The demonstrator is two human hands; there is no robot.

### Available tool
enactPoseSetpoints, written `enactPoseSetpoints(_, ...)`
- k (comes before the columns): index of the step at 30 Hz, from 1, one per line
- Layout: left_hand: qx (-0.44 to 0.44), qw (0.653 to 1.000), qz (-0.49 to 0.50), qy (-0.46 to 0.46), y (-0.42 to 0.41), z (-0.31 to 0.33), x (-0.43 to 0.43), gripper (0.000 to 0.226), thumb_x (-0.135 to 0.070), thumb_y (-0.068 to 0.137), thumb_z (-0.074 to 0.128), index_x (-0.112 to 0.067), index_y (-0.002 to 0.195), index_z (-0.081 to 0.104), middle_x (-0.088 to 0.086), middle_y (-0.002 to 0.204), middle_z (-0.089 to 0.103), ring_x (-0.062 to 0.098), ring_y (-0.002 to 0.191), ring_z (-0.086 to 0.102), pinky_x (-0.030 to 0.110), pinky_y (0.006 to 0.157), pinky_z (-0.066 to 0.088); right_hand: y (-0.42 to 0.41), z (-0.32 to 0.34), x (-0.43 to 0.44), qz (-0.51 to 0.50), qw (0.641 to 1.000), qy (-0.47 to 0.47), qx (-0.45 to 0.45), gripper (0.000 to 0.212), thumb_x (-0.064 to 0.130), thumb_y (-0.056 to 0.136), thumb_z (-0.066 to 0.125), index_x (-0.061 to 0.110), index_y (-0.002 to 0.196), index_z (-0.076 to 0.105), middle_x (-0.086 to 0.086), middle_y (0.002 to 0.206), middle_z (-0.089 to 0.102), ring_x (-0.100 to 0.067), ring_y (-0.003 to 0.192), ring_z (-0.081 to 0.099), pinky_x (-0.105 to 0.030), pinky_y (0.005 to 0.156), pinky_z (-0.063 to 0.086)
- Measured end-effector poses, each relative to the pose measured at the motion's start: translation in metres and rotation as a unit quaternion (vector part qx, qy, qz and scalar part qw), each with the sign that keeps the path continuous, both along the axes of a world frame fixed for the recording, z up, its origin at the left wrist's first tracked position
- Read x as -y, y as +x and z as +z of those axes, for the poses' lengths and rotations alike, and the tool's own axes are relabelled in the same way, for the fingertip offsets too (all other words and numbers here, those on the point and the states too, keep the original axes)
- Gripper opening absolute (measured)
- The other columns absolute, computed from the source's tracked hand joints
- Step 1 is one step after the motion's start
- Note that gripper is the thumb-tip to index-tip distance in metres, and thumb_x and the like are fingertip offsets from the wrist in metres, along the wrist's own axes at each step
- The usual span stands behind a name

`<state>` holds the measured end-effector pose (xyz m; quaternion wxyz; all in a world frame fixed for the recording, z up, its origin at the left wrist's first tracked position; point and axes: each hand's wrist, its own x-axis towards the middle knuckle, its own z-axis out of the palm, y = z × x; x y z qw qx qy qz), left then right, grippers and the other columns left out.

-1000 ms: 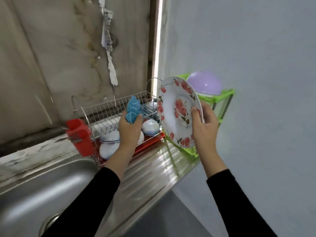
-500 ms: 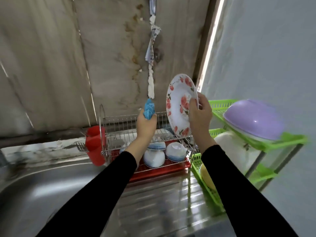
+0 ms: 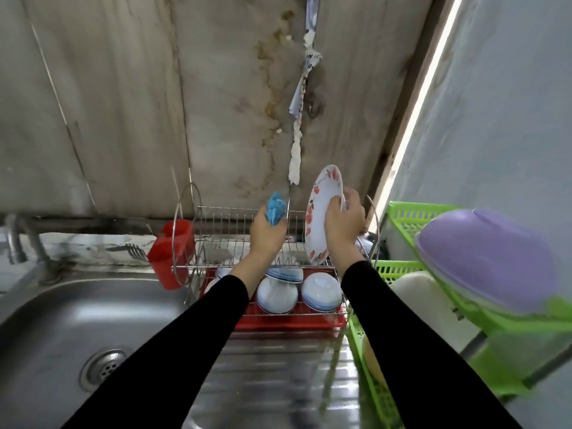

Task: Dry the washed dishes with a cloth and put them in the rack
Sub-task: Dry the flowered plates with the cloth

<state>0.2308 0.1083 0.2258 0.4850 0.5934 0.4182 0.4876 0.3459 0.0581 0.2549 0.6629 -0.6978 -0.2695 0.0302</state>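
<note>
A white plate (image 3: 322,218) with red flowers, a blue cloth (image 3: 275,208), white bowls (image 3: 320,293) banded blue, a red tray (image 3: 294,318), a lilac bowl (image 3: 483,258), a green shelf (image 3: 411,216).

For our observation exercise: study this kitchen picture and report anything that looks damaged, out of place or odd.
The wall behind the rack is damaged: brown stains run down it and a torn strip hangs along a seam. A fork lies loose on the ledge, outside the red cutlery cup beside it.

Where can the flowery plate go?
The wire dish rack has bare upper slots between the red plastic cup holder and the left hand. The steel drainboard in front is free. The rack's lower tier is crowded with white-and-blue bowls.
</note>
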Motion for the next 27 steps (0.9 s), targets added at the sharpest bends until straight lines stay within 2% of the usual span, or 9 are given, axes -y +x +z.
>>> enactPoseSetpoints(5,-0.007,1.0,0.013,-0.015,0.001,-0.007,0.002,0.015,-0.009,0.089,0.062,-0.015,0.101,0.055,0.0,0.084,0.058,0.016,0.075,0.057,0.026,0.061,0.046,0.007,-0.014,0.008,0.047,0.999,-0.023,0.001,0.036,0.029,0.093,0.057,0.028,0.129,0.056,-0.007,0.124,0.048,-0.033,0.114,0.054,-0.049,0.1,0.049)
enactPoseSetpoints(8,0.008,1.0,0.024,-0.011,-0.001,-0.009,0.006,0.017,-0.009,0.09,0.062,-0.013,0.105,0.056,0.0,0.085,0.059,0.016,0.076,0.057,0.026,0.065,0.049,0.008,-0.013,0.019,0.036,0.996,-0.039,0.066,0.053,0.034,0.094,0.062,0.023,0.144,0.047,-0.011,0.145,0.045,-0.031,0.131,0.044,-0.045,0.109,0.039)
enactPoseSetpoints(10,0.027,0.999,0.028,-0.001,-0.004,-0.009,0.011,0.02,-0.009,0.091,0.062,-0.013,0.109,0.056,0.0,0.088,0.06,0.015,0.079,0.059,0.025,0.068,0.049,0.003,-0.01,0.029,0.016,0.991,-0.036,0.127,0.055,0.035,0.095,0.06,0.016,0.145,0.046,-0.011,0.148,0.045,-0.03,0.136,0.039,-0.043,0.109,0.032)
enactPoseSetpoints(13,0.052,0.998,0.033,0.022,-0.014,-0.012,0.026,0.018,-0.009,0.092,0.062,-0.02,0.105,0.057,-0.003,0.088,0.062,0.013,0.081,0.06,0.028,0.074,0.05,-0.01,-0.011,0.042,0.009,0.976,0.006,0.218,0.058,0.042,0.091,0.052,0.009,0.139,0.05,-0.014,0.145,0.048,-0.031,0.137,0.039,-0.046,0.112,0.032)
enactPoseSetpoints(16,0.073,0.994,0.041,0.064,-0.032,-0.018,0.045,0.026,-0.009,0.093,0.062,-0.03,0.107,0.057,-0.005,0.095,0.067,0.011,0.088,0.065,0.023,0.077,0.054,-0.028,-0.022,0.05,0.009,0.953,0.07,0.295,0.047,0.031,0.092,0.058,0.008,0.132,0.051,-0.015,0.139,0.051,-0.028,0.132,0.042,-0.05,0.11,0.038)
enactPoseSetpoints(18,0.078,0.991,0.061,0.093,-0.048,-0.023,0.06,0.031,-0.007,0.093,0.061,-0.03,0.113,0.057,-0.011,0.099,0.068,0.003,0.092,0.066,0.017,0.079,0.053,-0.046,-0.032,0.057,0.023,0.938,0.093,0.332,0.041,0.026,0.093,0.059,0.006,0.129,0.054,-0.015,0.135,0.054,-0.027,0.131,0.044,-0.046,0.114,0.035)
enactPoseSetpoints(20,0.073,0.987,0.084,0.112,-0.067,-0.03,0.075,0.033,-0.004,0.093,0.06,-0.03,0.114,0.056,-0.015,0.099,0.066,-0.006,0.09,0.064,0.013,0.079,0.05,-0.067,-0.046,0.06,0.048,0.924,0.094,0.368,0.039,0.025,0.093,0.058,0.003,0.126,0.058,-0.015,0.133,0.056,-0.028,0.13,0.048,-0.037,0.118,0.027)
enactPoseSetpoints(23,0.06,0.983,0.108,0.132,-0.101,-0.045,0.094,0.037,-0.003,0.093,0.061,-0.035,0.112,0.055,-0.015,0.1,0.065,-0.004,0.093,0.064,0.017,0.082,0.051,-0.101,-0.072,0.063,0.097,0.908,0.072,0.401,0.038,0.025,0.094,0.056,0.004,0.125,0.06,-0.014,0.13,0.059,-0.029,0.124,0.052,-0.039,0.111,0.036)
enactPoseSetpoints(27,0.04,0.977,0.17,0.121,-0.154,-0.071,0.115,0.035,-0.002,0.092,0.061,-0.031,0.11,0.058,-0.013,0.091,0.068,0.001,0.084,0.066,0.016,0.074,0.051,-0.151,-0.101,0.065,0.174,0.896,0.037,0.407,0.033,0.021,0.091,0.057,0.005,0.12,0.061,-0.012,0.118,0.062,-0.026,0.112,0.054,-0.038,0.099,0.042)
